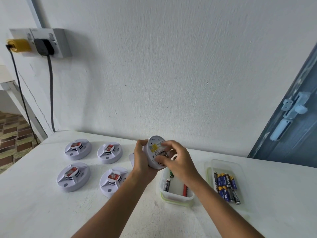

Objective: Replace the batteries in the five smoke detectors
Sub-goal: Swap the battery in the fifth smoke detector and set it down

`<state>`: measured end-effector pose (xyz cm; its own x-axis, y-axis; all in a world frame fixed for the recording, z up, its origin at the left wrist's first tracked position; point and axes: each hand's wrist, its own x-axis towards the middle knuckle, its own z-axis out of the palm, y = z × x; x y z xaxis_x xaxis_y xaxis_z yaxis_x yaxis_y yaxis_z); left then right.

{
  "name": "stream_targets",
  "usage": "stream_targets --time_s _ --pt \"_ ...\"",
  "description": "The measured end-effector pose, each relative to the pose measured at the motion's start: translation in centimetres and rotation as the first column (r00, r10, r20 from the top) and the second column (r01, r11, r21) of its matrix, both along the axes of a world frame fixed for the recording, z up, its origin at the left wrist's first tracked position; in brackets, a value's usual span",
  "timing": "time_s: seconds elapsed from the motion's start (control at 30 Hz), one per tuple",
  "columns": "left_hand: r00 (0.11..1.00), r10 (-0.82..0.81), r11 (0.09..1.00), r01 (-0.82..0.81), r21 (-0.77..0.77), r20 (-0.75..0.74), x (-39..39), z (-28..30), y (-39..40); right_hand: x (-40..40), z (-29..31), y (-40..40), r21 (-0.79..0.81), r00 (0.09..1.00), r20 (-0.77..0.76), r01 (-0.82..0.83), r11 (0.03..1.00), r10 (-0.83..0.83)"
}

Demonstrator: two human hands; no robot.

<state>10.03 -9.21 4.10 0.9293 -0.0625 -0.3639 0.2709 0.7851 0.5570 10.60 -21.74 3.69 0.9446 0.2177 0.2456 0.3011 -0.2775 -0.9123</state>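
Observation:
My left hand (142, 158) grips a white smoke detector (155, 146) above the table, its back with a yellow label turned towards me. My right hand (176, 160) has its fingers curled at the open battery bay, pinching a battery (163, 154) there. Several more white detectors with red stickers lie face up on the left: two at the back (77, 148) (109, 152), two in front (73, 176) (113, 182).
A clear tub (175, 196) under my right wrist holds three loose batteries. A flat tray (223, 164) on the right holds several blue and black batteries (226, 186). A white cover piece (131, 159) lies behind my left hand. Wall behind; blue door at right.

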Motion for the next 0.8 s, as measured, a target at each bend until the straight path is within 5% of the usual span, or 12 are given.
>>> stream_targets --time_s 0.1,0.23,0.37,0.53,0.8 --pt "1.000 0.003 1.000 -0.003 -0.012 0.026 0.0 0.1 -0.2 0.4 0.1 -0.3 0.091 0.957 -0.285 0.091 0.992 -0.062" --pt "0.996 -0.060 0.998 0.060 -0.012 0.064 -0.1 0.6 -0.7 0.5 0.3 -0.6 0.367 0.862 -0.486 0.049 0.929 0.147" --pt "0.988 -0.131 0.991 0.130 0.018 0.075 -0.2 1.1 -0.4 0.2 0.3 -0.1 0.368 0.897 -0.419 0.027 0.930 0.140" --pt "0.981 -0.177 0.984 0.175 0.022 0.079 -0.6 1.4 0.3 0.7 0.5 -1.2 0.590 0.842 -0.454 0.039 0.806 0.292" --pt "0.967 -0.231 0.973 0.228 0.043 0.104 -1.4 1.7 0.9 -0.3 1.2 -1.9 0.414 0.922 -0.326 -0.061 0.908 0.210"
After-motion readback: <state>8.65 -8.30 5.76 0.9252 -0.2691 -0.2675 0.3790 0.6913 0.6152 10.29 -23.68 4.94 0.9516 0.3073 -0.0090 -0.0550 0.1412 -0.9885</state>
